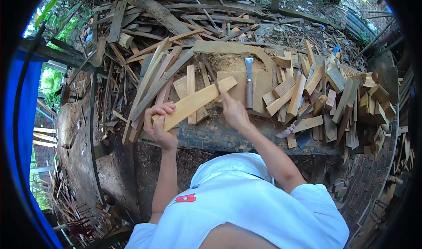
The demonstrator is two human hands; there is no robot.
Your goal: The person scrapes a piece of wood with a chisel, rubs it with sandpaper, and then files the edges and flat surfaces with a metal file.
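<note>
My left hand [161, 122] is wrapped round the lower end of a pale, tapered piece of wood [193, 101], which slants up to the right over the bench. My right hand [235, 112] is closed at the wood's upper end, on a dark, narrow tool [209, 69] that looks like a knife or file. Its long part crosses the wood and points up and left; the grip is hidden in my fingers. Right of the wood, a chisel [249, 84] with a wide metal blade and brown handle lies on a worn wooden block [235, 79].
Cut wood blocks [303, 88] crowd the right of the dark bench [198, 134]. Long wooden strips [151, 88] lean at the left. Behind is a heap of scrap wood [162, 18]. A blue sheet [20, 139] hangs at far left.
</note>
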